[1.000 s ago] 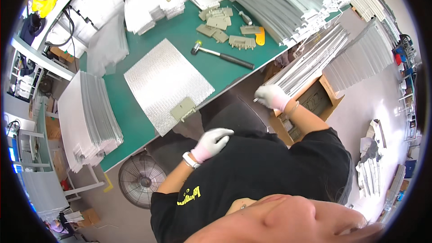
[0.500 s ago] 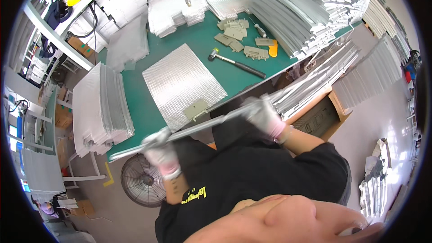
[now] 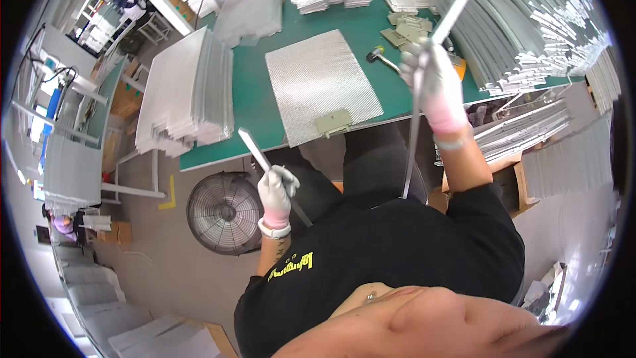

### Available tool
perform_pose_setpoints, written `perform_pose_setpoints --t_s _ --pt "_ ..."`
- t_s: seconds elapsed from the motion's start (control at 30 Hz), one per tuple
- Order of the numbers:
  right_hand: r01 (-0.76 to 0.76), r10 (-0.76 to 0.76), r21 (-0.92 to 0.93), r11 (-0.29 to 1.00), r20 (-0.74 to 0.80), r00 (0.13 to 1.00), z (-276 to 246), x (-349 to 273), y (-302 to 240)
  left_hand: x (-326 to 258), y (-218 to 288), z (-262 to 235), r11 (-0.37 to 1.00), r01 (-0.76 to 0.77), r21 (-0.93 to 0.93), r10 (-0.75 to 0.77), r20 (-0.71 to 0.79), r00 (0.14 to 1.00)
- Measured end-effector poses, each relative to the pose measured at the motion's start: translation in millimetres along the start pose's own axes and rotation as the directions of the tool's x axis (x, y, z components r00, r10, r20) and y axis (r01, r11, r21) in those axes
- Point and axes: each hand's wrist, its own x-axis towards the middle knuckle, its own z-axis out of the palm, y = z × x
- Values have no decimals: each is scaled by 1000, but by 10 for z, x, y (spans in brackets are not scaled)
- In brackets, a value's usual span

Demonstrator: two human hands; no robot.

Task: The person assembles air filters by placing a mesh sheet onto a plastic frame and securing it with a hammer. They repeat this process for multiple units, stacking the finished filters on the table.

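My gloved left hand [image 3: 275, 191] is closed around a narrow metal strip [image 3: 253, 148]. Its pale end points up toward the table edge, and a grey length runs down behind the hand. Raised over the table's right side, my gloved right hand [image 3: 434, 86] grips another narrow metal strip [image 3: 458, 3], which slants up and away. A thin grey length [image 3: 412, 149] hangs from that hand to my lap. Whether these lengths join is unclear. Between the hands, a silver mesh panel [image 3: 318, 76] lies on the green table, with a beige plastic plate [image 3: 333, 121] at its near edge.
A hammer [image 3: 377, 54], partly hidden by my right hand, lies near beige plastic pieces [image 3: 405, 28]. Stacked panels [image 3: 175, 89] stand at the table's left; long grey strips [image 3: 490, 33] pile at the right. A floor fan [image 3: 225, 212] and a cardboard box [image 3: 520, 185] are below.
The long strip stretched level between both hands is now seen as separate slanting lengths. My right hand has risen over the table; my left has moved slightly right. The view has shifted.
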Motion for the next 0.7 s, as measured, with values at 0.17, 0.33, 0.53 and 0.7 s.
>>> perform_pose_setpoints --t_s 0.17,0.33,0.53,0.7 --pt "-259 257 13 966 66 964 -579 507 765 53 -351 50 826 -22 563 93 -98 991" --pt "-202 285 -706 679 -1 959 -1094 189 941 -133 -467 832 954 -168 248 179 -21 984" --pt "-79 212 -914 399 8 977 -651 -620 786 102 -1240 1610 402 501 -766 -425 329 843" --pt "24 -66 -813 582 -18 998 -1027 -872 1001 579 -1159 1823 531 532 -659 -398 360 844"
